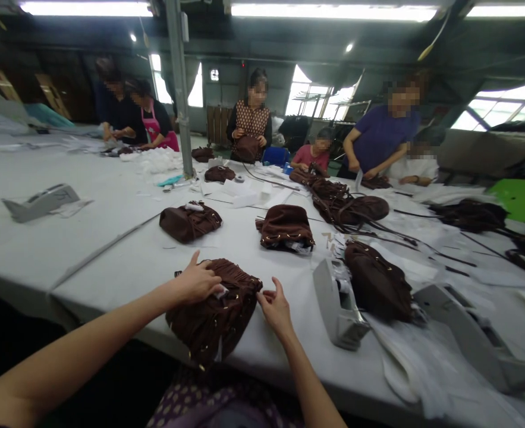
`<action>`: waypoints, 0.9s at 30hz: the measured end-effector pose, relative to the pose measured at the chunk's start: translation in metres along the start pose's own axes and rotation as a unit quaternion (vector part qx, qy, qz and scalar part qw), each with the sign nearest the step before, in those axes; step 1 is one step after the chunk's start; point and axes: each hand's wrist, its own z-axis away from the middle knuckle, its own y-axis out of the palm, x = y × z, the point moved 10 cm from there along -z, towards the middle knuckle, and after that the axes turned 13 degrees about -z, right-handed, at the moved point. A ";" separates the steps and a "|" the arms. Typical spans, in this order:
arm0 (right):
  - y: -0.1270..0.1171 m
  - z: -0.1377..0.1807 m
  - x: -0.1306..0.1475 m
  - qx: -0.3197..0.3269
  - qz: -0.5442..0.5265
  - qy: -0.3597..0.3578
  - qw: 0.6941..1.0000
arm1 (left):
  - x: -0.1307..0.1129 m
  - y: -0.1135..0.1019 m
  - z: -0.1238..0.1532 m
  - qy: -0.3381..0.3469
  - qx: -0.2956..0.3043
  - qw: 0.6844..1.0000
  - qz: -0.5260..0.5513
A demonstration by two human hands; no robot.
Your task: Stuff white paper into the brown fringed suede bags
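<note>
A dark brown drawstring bag point(213, 315) with fringe and gold eyelets rests at the table's near edge, tilted toward me. My left hand point(198, 280) lies over its top, thumb raised and apart, fingers stretched across the fringe. A small white piece point(221, 291) shows by those fingertips; whether they touch it I cannot tell. At the bag's right edge, my right hand point(274, 303) pinches the gathered rim, with one finger lifted. Farther back sit two similar bags, one with a white bundle on top point(191, 221) and one with its eyelets facing me point(288, 228).
A grey tape dispenser point(340, 303) stands right of my hands, beside another brown bag point(378, 282). More dispensers are at the far right point(476, 333) and left point(43, 202). A metal post point(182, 101) rises from the white table point(110, 238). Several co-workers handle items across it.
</note>
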 end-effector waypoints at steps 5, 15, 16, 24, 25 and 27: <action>-0.017 0.024 -0.020 -0.050 -0.068 0.065 0.994 | 0.043 0.033 0.020 -0.047 -0.004 0.997 0.067; 0.057 0.147 -0.060 0.093 -0.224 0.308 0.920 | 0.129 0.066 0.051 -0.264 -0.055 0.958 0.094; 0.070 0.160 -0.061 0.112 -0.246 0.301 0.915 | 0.132 0.072 0.057 -0.283 -0.057 0.953 0.095; 0.025 0.133 -0.019 -0.042 -0.311 0.106 0.943 | 0.080 0.096 0.135 -0.336 -0.029 0.927 0.164; 0.008 0.127 -0.022 -0.080 -0.314 0.114 0.939 | 0.067 0.103 0.142 -0.313 0.016 0.923 0.224; -0.014 0.117 -0.031 -0.123 -0.322 0.137 0.929 | 0.050 0.111 0.153 -0.287 0.122 0.900 0.306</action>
